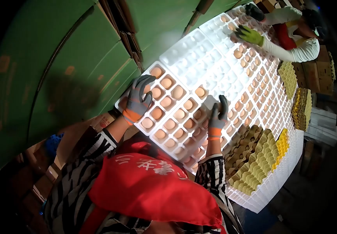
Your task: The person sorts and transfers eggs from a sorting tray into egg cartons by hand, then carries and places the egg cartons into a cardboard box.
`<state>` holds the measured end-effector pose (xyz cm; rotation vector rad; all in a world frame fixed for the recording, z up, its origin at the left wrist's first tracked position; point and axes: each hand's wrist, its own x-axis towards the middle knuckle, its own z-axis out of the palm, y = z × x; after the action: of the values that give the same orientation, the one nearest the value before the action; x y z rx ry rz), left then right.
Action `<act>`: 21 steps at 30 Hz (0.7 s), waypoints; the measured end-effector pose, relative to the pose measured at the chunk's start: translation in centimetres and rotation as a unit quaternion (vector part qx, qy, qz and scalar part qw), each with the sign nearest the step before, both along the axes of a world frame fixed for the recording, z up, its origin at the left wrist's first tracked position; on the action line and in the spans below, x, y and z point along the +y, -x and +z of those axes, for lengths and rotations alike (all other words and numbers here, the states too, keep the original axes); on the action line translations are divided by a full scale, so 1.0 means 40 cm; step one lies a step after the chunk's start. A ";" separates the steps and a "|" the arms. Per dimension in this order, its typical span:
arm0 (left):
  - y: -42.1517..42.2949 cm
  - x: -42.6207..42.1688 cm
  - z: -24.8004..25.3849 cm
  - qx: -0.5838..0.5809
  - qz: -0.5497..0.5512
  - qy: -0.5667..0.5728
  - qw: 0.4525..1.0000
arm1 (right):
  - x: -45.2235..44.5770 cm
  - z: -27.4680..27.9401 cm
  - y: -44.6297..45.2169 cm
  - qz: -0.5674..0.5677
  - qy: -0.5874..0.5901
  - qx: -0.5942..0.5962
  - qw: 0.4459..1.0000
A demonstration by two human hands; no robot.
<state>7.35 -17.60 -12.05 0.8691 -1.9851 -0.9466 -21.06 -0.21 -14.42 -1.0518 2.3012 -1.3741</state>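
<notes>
My left hand (138, 97), in a grey glove with an orange cuff, is over the left edge of a white foam egg tray (172, 95). Its fingers and thumb curve around a brown egg (147, 89) in one of the cells. My right hand (217, 117), gloved alike, hovers over the tray's right part with fingers stretched forward and apart. Nothing shows in it, though its palm side is partly hidden. Brown eggs (180, 114) fill many cells near me. Farther off, the white tray cells (192, 46) look bare under bright light.
Pulp egg trays (254, 156) and a yellow tray (281, 146) lie at my right on stacked white trays (262, 199). More pulp trays (302, 109) stand beyond. A co-worker's gloved hand (250, 36) reaches over eggs at the far end. Green panels (71, 70) rise at left.
</notes>
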 end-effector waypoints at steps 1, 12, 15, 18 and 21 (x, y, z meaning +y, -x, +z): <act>0.001 -0.004 -0.010 0.003 0.013 0.007 1.000 | 0.000 0.002 -0.014 0.056 -0.024 0.130 0.990; 0.027 0.010 -0.084 -0.302 0.035 0.137 0.943 | 0.104 0.028 -0.026 0.030 -0.079 0.142 0.986; 0.051 0.043 -0.036 -0.325 0.044 0.154 0.932 | 0.142 0.102 -0.053 -0.016 -0.015 0.058 0.998; 0.122 0.140 0.053 -0.159 0.003 0.092 0.983 | 0.205 0.276 -0.122 0.002 0.019 0.026 0.999; 0.240 0.279 0.119 0.001 -0.137 0.016 0.990 | 0.358 0.427 -0.108 0.002 -0.008 0.188 0.982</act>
<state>-2.24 -6.44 -7.30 0.5862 -2.1491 -1.0635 -16.75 14.09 2.67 -1.4129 2.5588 -1.2374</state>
